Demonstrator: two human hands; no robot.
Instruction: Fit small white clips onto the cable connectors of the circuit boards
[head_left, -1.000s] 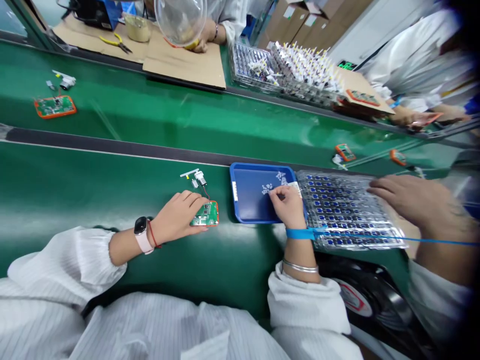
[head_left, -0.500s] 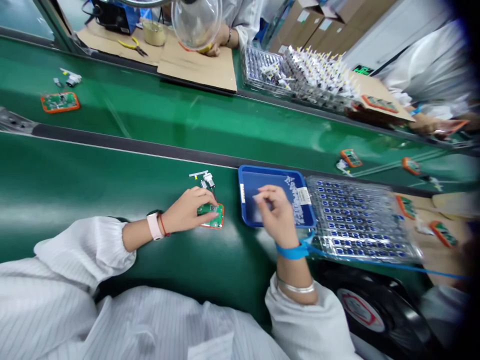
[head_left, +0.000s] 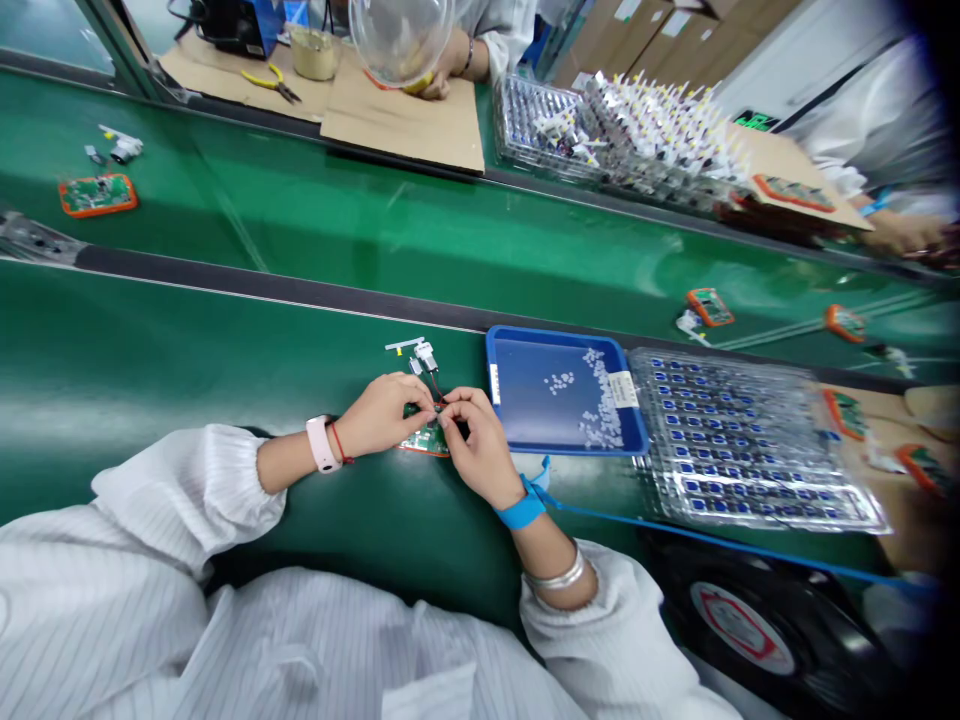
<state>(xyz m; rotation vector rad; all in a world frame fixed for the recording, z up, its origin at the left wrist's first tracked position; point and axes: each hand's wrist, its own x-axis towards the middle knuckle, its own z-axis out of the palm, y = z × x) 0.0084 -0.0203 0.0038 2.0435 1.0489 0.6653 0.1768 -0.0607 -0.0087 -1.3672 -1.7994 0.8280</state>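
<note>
A green circuit board in an orange frame (head_left: 421, 441) lies on the green bench, partly hidden under both hands. My left hand (head_left: 390, 412) rests over its left side, thumb and fingertips pinched together. From the right, my right hand (head_left: 480, 445) meets it above the board, thumb and index finger also pinched. Whatever sits between the fingertips is too small to make out. Dark wires run from the board up to a small white part with a metal body (head_left: 425, 356). Right of my hands, a blue tray (head_left: 525, 440) holds many small translucent white pieces (head_left: 600, 405).
Clear plastic trays of blue-topped parts (head_left: 735, 440) stand right of the blue tray. A black reel (head_left: 742, 630) sits at lower right. Beyond the dark rail, orange-framed boards (head_left: 97, 196) lie on the green belt. A co-worker's hand (head_left: 450, 65) is across it.
My right hand has moved left from over the blue tray to the board, meeting my left hand. My left fingers have closed into a pinch. The view has shifted slightly.
</note>
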